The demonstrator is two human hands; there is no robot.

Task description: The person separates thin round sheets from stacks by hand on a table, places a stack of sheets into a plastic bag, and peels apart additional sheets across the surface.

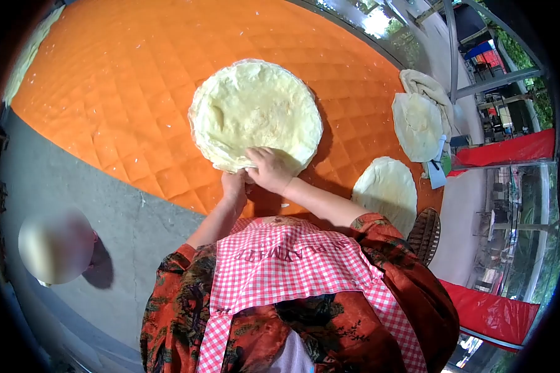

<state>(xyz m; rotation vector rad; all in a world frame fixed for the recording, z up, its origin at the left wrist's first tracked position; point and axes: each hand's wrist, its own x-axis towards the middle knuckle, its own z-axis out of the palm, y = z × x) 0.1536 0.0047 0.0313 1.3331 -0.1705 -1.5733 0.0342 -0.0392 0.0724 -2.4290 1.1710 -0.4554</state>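
Observation:
A stack of thin, pale round flatbreads [261,105] lies on the orange quilted cloth in front of me, with ragged, layered edges. At its near edge my left hand [233,185] pinches the rim from below, its fingertips partly hidden under the bread. Right beside it, my right hand [270,170] lies over the same rim, fingers curled down on the edge of the flatbread. The two hands nearly touch each other.
The orange cloth [124,81] covers the wide surface. To the right lie another flatbread [386,189], a further flatbread [419,124] by a bunched beige cloth [426,84], and a brown woven item [424,236]. A blurred round shape [56,245] is at lower left on grey floor [130,248].

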